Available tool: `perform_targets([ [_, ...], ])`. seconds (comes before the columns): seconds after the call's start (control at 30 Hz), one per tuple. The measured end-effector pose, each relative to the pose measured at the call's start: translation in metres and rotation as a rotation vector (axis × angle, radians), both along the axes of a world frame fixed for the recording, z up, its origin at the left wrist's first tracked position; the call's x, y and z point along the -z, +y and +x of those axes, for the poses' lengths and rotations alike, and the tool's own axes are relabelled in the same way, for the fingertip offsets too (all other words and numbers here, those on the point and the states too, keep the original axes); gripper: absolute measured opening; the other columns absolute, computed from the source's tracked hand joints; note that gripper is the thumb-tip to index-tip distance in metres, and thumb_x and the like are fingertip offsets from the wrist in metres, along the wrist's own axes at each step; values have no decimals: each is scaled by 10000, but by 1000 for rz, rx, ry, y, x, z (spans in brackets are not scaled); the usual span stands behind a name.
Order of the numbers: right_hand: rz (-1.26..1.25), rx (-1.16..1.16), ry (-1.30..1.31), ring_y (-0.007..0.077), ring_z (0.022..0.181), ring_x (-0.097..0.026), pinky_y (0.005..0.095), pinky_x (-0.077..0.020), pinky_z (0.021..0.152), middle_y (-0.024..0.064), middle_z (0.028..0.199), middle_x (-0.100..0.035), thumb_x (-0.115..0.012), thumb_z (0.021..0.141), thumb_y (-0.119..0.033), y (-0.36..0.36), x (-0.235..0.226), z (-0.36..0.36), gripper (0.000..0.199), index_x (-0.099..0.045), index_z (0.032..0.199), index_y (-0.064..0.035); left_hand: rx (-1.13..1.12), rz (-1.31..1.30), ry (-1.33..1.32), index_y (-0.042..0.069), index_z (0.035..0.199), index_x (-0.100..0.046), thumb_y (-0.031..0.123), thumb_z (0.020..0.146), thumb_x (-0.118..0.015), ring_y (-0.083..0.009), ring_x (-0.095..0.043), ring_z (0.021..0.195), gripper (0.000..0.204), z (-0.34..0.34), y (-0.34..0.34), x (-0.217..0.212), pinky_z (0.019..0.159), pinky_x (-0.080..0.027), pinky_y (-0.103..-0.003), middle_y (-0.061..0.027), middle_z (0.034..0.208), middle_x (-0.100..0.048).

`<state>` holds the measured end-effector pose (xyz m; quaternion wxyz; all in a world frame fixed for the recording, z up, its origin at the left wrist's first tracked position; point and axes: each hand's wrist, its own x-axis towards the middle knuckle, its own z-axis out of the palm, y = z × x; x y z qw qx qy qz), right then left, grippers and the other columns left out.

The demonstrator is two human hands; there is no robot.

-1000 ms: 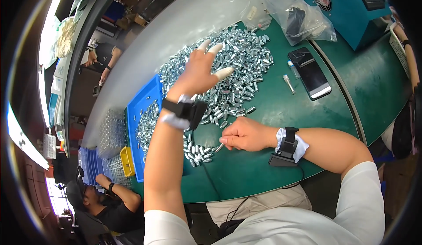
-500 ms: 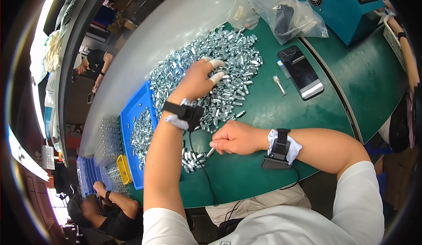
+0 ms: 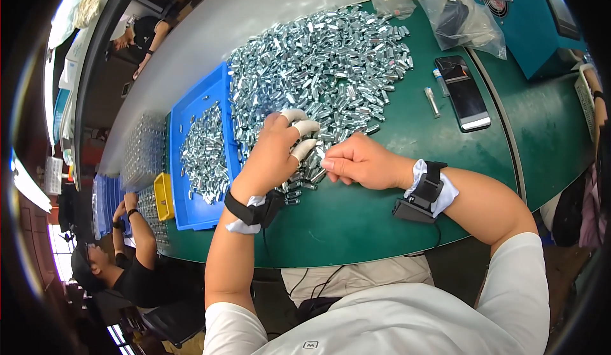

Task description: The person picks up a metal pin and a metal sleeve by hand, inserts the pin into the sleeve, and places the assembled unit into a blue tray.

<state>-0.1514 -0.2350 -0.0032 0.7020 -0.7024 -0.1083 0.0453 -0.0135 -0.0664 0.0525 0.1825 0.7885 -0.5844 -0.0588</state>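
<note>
Left fingertips (image 3: 304,127), wearing white finger cots, are curling down into the near edge of the pile of small silver metal cylinders (image 3: 318,62), raking a few pieces, not clenched on any one that I can make out; left hand (image 3: 273,157) is arching over the green table (image 3: 394,215) with a black wrist strap behind it. Right hand (image 3: 356,162) is lying just beside it, fingers folded in and thumb pinching what looks like one small cylinder at the tip, mostly hidden, so the grasp is a judgement. The parts are looking hard, stiff, smooth, light singly but likely slippery, best pinched across the barrel with the cots giving grip. Pile is spreading over the table's middle, touching the blue tray (image 3: 184,208), which is holding a smaller heap. Further right a smartphone (image 3: 464,94) and a small tube (image 3: 432,102) are lying, clear plastic bags (image 3: 452,11) and a teal machine (image 3: 522,24) beyond; another person (image 3: 137,253) is working at lower left
</note>
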Motion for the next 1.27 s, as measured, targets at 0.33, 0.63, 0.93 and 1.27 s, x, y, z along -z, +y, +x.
perform_targets([
  [0.33, 56, 129, 7, 50, 536, -464, 237, -369, 505, -12, 582, -528, -490, 1022, -241, 7, 2, 0, 375, -614, 746, -21, -149, -81, -144, 105, 1064, -685, 32, 816, -694, -301, -566, 1069, 259, -26, 21, 2, 974, -389, -412, -72, 1057, -650],
  [0.63, 152, 286, 66, 42, 545, -486, 223, -398, 510, -21, 610, -552, -476, 1034, -262, 8, 2, -3, 362, -618, 798, -27, -417, -452, 405, 56, 1060, -678, 30, 879, -652, -211, -631, 961, 185, -40, 22, 14, 840, -476, -364, -80, 993, -670],
  [0.93, 122, 266, 118, 49, 583, -503, 212, -421, 537, -13, 650, -554, -438, 1055, -272, 5, -2, -1, 372, -604, 836, -22, -396, -793, 1017, 1, 1125, -633, 59, 981, -554, -136, -633, 866, 174, -46, 32, 22, 806, -503, -274, -69, 979, -666],
  [1.27, 104, 229, 120, 56, 595, -517, 211, -433, 546, 0, 678, -570, -443, 1054, -270, 7, -3, -1, 364, -604, 854, -13, -411, -656, 935, 23, 1169, -631, 43, 975, -568, -127, -662, 877, 205, -57, 30, 25, 755, -534, -270, -60, 1022, -676],
])
